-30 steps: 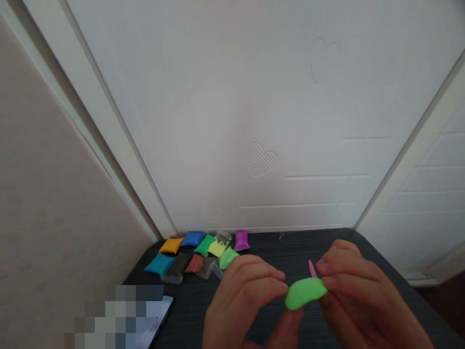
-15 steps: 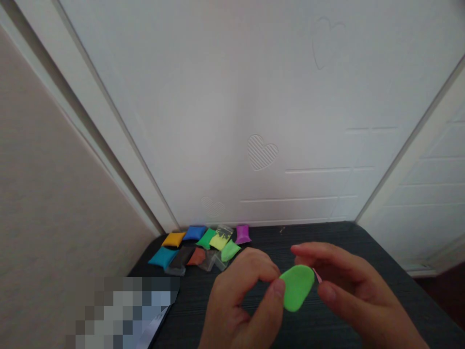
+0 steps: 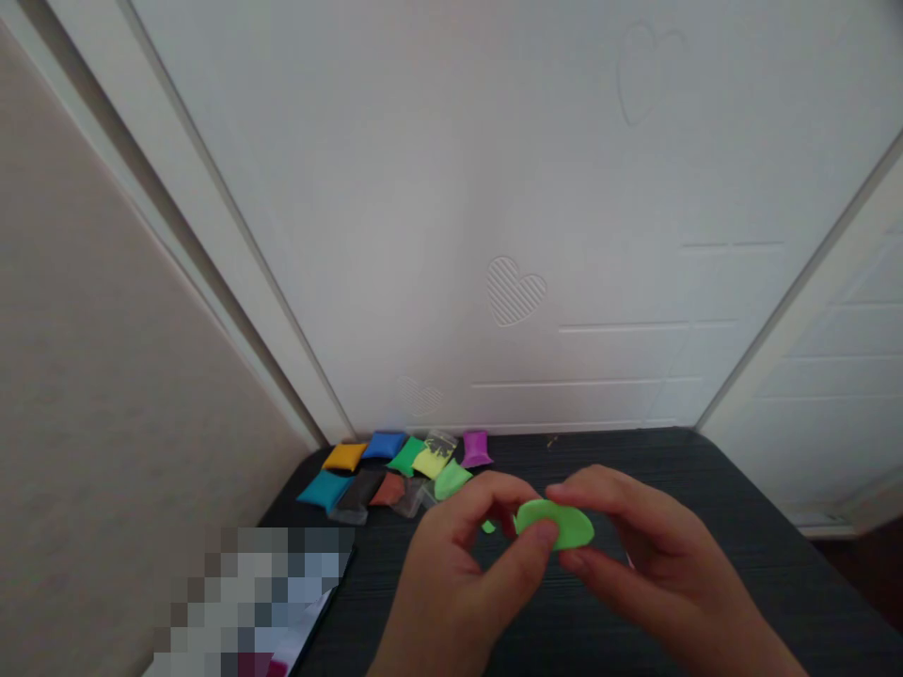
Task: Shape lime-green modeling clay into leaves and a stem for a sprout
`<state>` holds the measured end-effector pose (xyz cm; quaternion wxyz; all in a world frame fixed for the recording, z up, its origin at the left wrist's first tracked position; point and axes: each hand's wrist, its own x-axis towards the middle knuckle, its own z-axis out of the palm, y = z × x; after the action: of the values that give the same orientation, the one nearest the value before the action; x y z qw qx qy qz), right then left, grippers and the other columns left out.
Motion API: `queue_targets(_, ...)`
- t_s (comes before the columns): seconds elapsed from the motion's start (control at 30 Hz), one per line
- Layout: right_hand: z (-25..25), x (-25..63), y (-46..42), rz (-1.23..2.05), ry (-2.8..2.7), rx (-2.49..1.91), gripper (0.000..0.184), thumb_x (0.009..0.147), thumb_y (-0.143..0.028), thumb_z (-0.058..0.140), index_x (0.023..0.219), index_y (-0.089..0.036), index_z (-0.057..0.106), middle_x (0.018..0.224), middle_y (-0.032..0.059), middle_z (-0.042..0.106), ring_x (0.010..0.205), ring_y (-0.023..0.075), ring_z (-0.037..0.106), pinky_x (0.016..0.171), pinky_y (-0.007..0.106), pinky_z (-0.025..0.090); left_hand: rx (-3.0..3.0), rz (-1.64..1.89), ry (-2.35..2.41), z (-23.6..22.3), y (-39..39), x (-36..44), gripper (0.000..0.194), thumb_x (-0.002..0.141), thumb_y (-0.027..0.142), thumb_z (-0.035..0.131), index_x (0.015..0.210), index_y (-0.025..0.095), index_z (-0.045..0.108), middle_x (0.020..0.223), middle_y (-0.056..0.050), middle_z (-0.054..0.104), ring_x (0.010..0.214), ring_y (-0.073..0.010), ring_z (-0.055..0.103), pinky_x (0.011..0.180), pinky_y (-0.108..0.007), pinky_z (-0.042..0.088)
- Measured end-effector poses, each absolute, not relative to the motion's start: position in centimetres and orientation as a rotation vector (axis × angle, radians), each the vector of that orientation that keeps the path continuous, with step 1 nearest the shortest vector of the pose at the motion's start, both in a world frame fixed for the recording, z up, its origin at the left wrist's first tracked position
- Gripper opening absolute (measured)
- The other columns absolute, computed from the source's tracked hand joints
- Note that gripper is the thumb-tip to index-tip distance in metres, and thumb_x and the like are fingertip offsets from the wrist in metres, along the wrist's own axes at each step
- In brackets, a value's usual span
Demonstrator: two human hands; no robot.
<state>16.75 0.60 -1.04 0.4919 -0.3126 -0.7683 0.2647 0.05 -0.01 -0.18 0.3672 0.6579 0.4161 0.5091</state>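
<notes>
A flattened piece of light green modelling clay point(image 3: 575, 528) is held up above the dark table. My left hand point(image 3: 469, 574) pinches its left part between thumb and fingers. From the other side, my right hand point(image 3: 656, 555) has its index finger at the clay's upper edge and its thumb at the lower edge. A small pinkish sliver point(image 3: 630, 561) shows beneath my right hand's curled fingers; what it belongs to is hidden. Just past my left fingers a small green bit point(image 3: 488, 527) is partly visible.
Several colourful clay packets, among them a teal packet point(image 3: 324, 490), a yellow-orange packet point(image 3: 345, 457) and a purple packet point(image 3: 476, 448), lie at the back left of the dark table point(image 3: 395, 602). A pixelated flat object point(image 3: 246, 602) occupies the front left. Behind stands a white panelled door point(image 3: 423, 235).
The green clay has tilted from its broad face to a narrower view and moved slightly left. My right hand has come left and closed onto it.
</notes>
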Motion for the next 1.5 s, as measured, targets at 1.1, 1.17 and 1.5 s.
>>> queue_targets(1.1,-1.5,15.8,1.0,0.429,-1.734,-0.923,0.016,0.077,-0.012,0.056,0.088,-0.023,0.056,0.088,-0.0017,0.058,0.084,0.0105,0.054,0.073,0.022,0.043,1.769,1.296,1.232,-1.1,0.3,1.0,0.005,0.079,0.023,0.052,0.083,0.02,0.055,0.079,0.001,0.06,0.075,-0.0131,0.055,0.068,-0.025,0.043)
queue_targets(1.17,-1.5,15.7,1.0,0.39,-1.751,-0.926,0.016,0.077,-0.011,0.056,0.088,-0.022,0.056,0.088,-0.0012,0.058,0.085,0.0109,0.054,0.073,0.023,0.043,1.855,1.359,1.292,-0.9,0.2,1.0,0.006,0.077,0.021,0.054,0.082,0.02,0.056,0.077,0.001,0.06,0.073,-0.0129,0.055,0.066,-0.025,0.043)
queue_targets(1.5,-1.7,14.9,0.7,0.225,-1.72,-0.867,0.02,0.074,-0.006,0.055,0.09,-0.018,0.055,0.086,0.0025,0.057,0.082,0.0134,0.054,0.07,0.028,0.045,1.829,1.63,1.247,-1.8,0.3,1.8,0.012,0.074,0.013,0.058,0.082,0.022,0.058,0.077,0.004,0.062,0.073,-0.0101,0.057,0.065,-0.02,0.044)
